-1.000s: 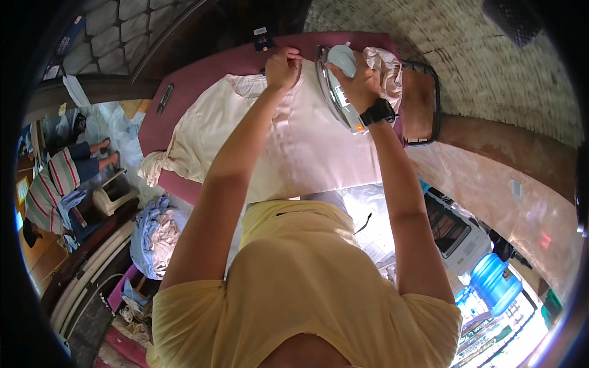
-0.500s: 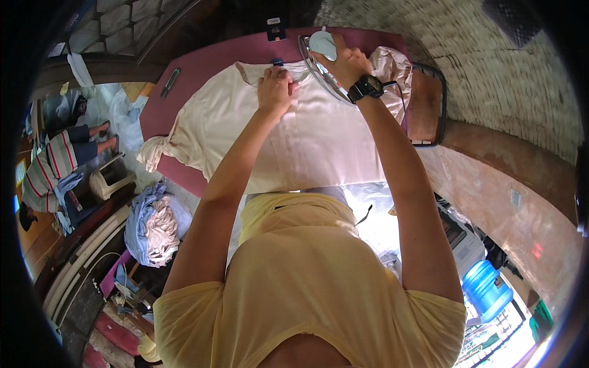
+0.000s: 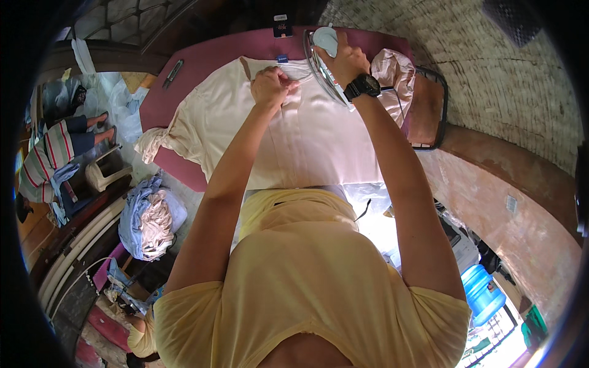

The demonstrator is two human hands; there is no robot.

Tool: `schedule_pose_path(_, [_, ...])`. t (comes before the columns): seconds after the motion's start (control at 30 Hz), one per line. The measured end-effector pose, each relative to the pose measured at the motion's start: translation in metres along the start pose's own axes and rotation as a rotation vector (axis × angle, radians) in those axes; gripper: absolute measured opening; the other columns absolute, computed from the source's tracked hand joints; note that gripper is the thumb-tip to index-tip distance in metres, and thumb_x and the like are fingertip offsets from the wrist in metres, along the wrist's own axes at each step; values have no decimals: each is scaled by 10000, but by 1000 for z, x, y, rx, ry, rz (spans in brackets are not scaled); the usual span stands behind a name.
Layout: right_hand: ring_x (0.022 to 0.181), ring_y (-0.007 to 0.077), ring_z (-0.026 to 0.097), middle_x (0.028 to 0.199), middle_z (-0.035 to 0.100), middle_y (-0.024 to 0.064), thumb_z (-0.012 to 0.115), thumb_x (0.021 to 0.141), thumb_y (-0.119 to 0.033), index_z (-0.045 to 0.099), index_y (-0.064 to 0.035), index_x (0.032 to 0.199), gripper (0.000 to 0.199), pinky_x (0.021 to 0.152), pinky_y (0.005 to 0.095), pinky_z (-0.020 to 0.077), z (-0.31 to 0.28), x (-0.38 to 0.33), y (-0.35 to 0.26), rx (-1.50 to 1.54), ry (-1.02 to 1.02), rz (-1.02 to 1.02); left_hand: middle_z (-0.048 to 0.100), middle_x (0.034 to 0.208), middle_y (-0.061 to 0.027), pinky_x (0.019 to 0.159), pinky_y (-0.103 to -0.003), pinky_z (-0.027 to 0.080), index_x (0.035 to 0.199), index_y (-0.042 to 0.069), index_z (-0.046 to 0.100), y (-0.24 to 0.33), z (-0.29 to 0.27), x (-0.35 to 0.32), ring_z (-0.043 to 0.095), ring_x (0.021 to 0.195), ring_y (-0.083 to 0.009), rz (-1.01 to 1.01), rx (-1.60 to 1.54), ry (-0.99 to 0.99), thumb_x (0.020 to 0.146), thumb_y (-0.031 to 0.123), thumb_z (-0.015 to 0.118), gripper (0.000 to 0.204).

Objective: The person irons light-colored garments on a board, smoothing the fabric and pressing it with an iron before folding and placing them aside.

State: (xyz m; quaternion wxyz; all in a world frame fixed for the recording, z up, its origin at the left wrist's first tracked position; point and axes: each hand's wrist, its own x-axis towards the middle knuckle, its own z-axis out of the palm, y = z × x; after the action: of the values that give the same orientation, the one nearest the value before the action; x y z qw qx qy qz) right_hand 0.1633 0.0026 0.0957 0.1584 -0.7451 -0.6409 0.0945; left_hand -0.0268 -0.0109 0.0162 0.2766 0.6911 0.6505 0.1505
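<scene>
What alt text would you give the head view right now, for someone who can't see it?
A person in a yellow shirt irons a cream T-shirt on a maroon ironing board: the right hand grips the iron near the collar, and the left hand pinches the fabric beside it. A pile of clothes lies lower left.

Open board [image 3: 202, 58] lies at ten o'clock of the left hand [image 3: 270, 86], bare but for a small dark tool [image 3: 172, 72]. At two o'clock the iron [image 3: 324, 58] in the right hand [image 3: 346, 61] blocks the shirt [image 3: 307, 135] collar; at three o'clock crumpled cloth [image 3: 392, 70] and a wire rack [image 3: 429, 110] close that end
</scene>
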Motion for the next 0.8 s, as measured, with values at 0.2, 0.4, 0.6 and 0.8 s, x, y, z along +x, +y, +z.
schedule_pose_path(0.2, [759, 435, 678, 794, 673, 239, 609, 825, -604, 482, -110, 1198, 632, 627, 521, 552, -1, -6, -5, -4, -52, -69, 692, 749, -30, 652, -286, 511, 805, 72, 694, -20, 6, 1, 652, 681, -138, -26, -359, -97, 700, 276, 837, 271])
schedule_pose_path(0.4, [767, 438, 677, 786, 673, 237, 625, 820, -587, 477, -101, 1195, 631, 659, 525, 552, 5, -16, -8, 17, -68, -84, 686, 761, -33, 659, -313, 514, 780, 74, 675, -15, -2, 1, 651, 718, -168, 46, -265, -63, 718, 186, 813, 188])
schedule_pose_path(0.6, [946, 402, 659, 995, 691, 206, 717, 752, -571, 554, -85, 1223, 695, 862, 473, 518, -6, 3, 17, 194, -82, -138, 671, 786, -76, 669, -338, 515, 793, 48, 669, -26, -3, 4, 644, 717, -207, 266, -183, 37, 734, 146, 772, 154])
schedule_pose_path(0.8, [892, 412, 658, 987, 683, 202, 695, 770, -571, 568, -136, 1248, 659, 789, 471, 542, -26, -37, 15, 233, -236, -397, 651, 861, -107, 648, -373, 511, 883, 43, 671, -46, -14, 0, 625, 736, -258, 252, -528, 151, 736, -58, 632, 183])
